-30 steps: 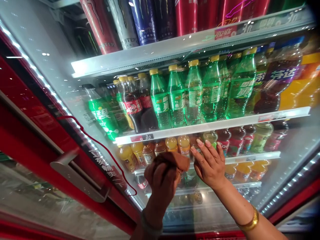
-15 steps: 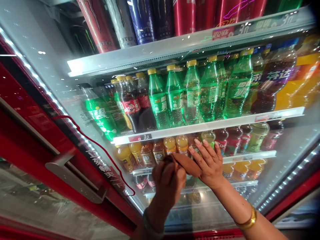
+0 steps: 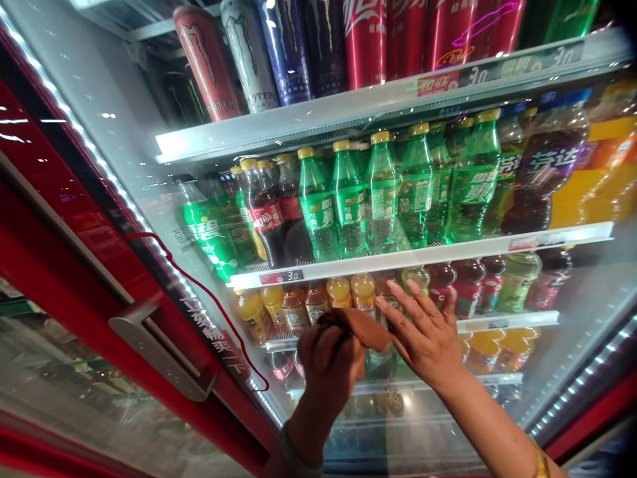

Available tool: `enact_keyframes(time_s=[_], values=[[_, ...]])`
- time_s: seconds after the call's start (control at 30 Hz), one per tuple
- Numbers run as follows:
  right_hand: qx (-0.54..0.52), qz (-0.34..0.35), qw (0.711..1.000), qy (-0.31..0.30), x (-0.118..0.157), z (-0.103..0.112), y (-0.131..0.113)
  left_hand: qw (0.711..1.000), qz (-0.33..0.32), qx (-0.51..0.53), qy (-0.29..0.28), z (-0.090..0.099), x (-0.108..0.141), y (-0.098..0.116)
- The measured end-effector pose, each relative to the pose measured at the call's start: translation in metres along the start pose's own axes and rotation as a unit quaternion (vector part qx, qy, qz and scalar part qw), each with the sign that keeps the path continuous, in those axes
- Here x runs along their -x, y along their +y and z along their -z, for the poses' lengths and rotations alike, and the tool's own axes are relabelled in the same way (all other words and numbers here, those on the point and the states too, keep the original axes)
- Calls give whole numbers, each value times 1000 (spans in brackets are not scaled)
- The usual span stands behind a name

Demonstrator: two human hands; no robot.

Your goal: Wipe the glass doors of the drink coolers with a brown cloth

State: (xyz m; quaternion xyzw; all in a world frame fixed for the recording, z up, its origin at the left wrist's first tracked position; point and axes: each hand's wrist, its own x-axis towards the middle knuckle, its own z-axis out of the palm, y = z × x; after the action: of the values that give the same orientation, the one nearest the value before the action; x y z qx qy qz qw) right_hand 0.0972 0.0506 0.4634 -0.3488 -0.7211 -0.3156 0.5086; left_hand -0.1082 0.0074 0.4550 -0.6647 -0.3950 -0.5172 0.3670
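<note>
A brown cloth (image 3: 369,330) is bunched in my left hand (image 3: 331,362), its fingers wrapped round it and a flap sticking out to the right. My right hand (image 3: 430,335) is spread, palm forward, and seems to lie against the glass door of a drinks fridge. The cloth's free end comes close to my right thumb; whether they touch I cannot tell. Through the glass, behind both hands, stand small bottles of orange drink (image 3: 363,291) and other drinks. Green soda bottles (image 3: 383,192) fill the shelf above them.
A grey metal door handle (image 3: 162,352) juts from the red door frame (image 3: 89,285) at the left. A red cord (image 3: 212,299) runs down beside the lit edge. Tall cans (image 3: 283,53) stand on the top shelf, and large bottles (image 3: 550,159) at the right.
My right hand has shifted a little right, with its fingers spread wider. My left hand still grips the cloth and has moved slightly left. The view has tilted a little.
</note>
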Motion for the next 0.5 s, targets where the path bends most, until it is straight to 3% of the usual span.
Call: enact_keyframes(time_s=[0.13,0.2,0.3,0.4,0.5], values=[[45,-40,998,29,7,15,28,990,109,-28,83,10,-32,-37],[58,-40,997,42,15,15,41,986,127,-33,105,6,-37,-38],[55,-32,997,51,26,9,53,993,54,-31,98,-11,-27,-8],[49,-27,997,59,34,3,55,999,-20,2,26,-25,-12,32],[43,-27,997,55,36,2,55,998,-36,40,-19,-26,-16,47]])
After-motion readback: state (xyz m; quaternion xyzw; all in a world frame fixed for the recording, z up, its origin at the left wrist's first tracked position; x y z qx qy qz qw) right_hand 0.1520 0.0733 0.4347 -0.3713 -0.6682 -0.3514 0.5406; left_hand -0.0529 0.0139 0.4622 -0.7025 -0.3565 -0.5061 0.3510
